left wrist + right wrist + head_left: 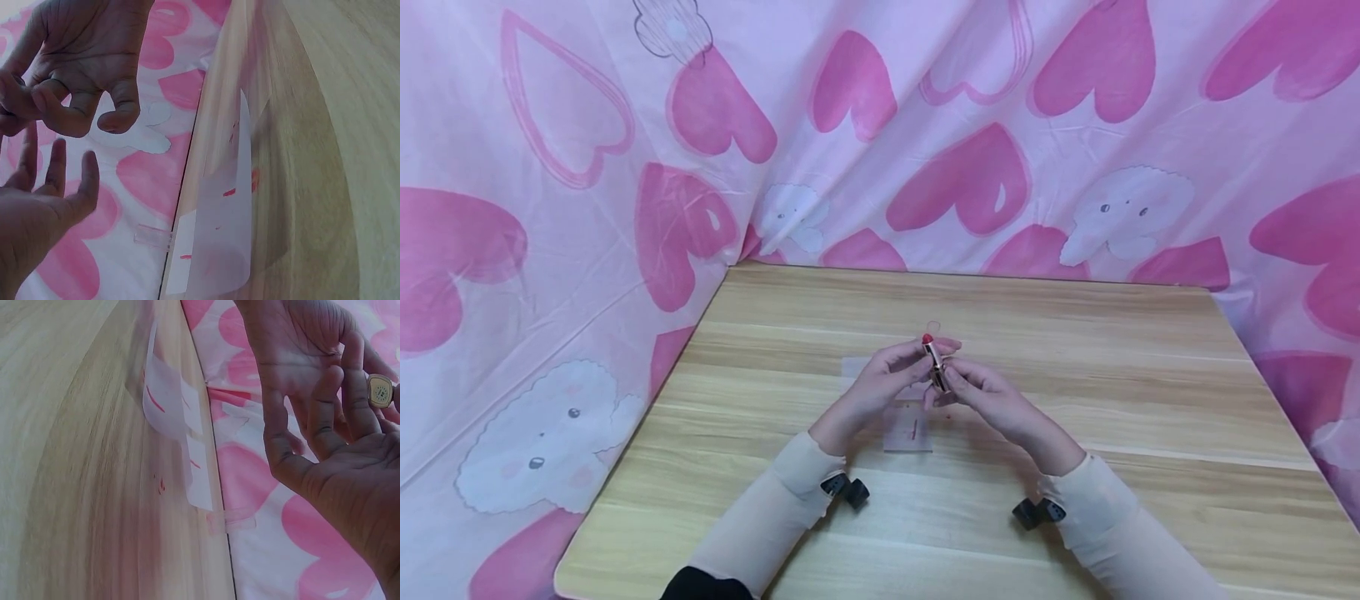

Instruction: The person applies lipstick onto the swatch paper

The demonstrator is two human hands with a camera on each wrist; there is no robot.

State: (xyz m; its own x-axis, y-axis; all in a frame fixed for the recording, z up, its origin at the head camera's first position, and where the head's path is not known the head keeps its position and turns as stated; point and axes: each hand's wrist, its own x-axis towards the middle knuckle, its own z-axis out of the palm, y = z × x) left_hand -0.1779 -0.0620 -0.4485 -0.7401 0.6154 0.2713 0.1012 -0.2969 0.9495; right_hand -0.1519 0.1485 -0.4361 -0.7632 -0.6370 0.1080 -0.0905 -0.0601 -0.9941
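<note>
Both hands meet over the middle of the table around a lipstick (935, 364) with a gold-coloured case and its red tip out, pointing up and away. My left hand (887, 372) holds it from the left, thumb along the case and fingers behind. From the other side, my right hand (988, 393) pinches the lower part between thumb and fingers. The right wrist view shows the round gold base of the lipstick (380, 392) by the right fingers. In the left wrist view the lipstick is hidden. Beneath the hands lie a curled translucent sheet (219, 244) and white cards (199, 472), with red strokes on them.
A clear plastic cap (237, 519) lies beyond the cards. Small red smears (161, 485) mark the wooden tabletop (1075, 350). A pink curtain with hearts (955, 183) hangs along the table's back and left edges.
</note>
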